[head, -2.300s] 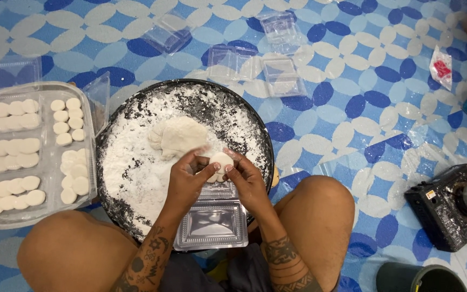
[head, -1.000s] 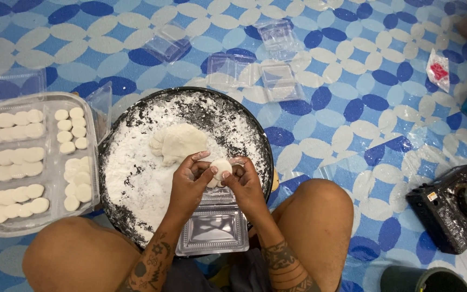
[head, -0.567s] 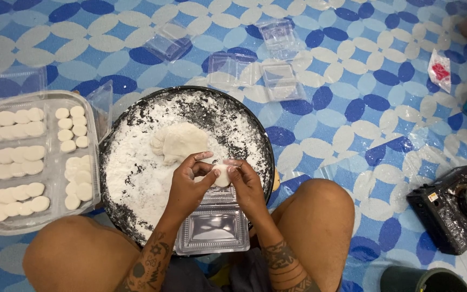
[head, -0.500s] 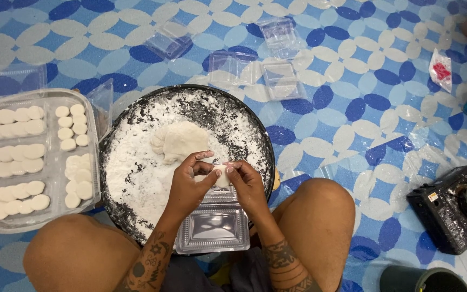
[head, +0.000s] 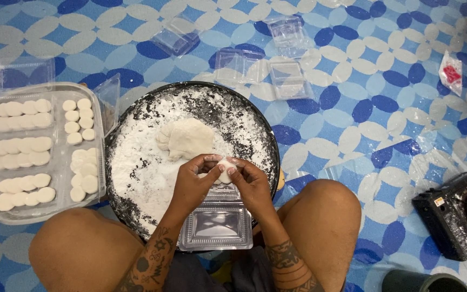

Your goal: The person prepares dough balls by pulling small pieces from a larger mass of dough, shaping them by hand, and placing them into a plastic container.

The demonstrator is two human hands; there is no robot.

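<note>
The left hand (head: 193,181) and right hand (head: 249,184) are pinching a dough piece (head: 224,170) between their fingers, over the floured pan (head: 136,162) and above the clear box (head: 217,227). Even, light pressure is probably keeping it round.

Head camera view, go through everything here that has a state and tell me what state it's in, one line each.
Left hand: pinching the dough piece.
Right hand: pinching the dough piece from the other side.
Dough piece: small, held over the pan.
Dough lump: lying in the flour.
Pan: coated in flour.
Clear box: open, empty, between the knees.
Tray: filled with rows of dough rounds.
Spare boxes: open, empty, on the mat.
</note>
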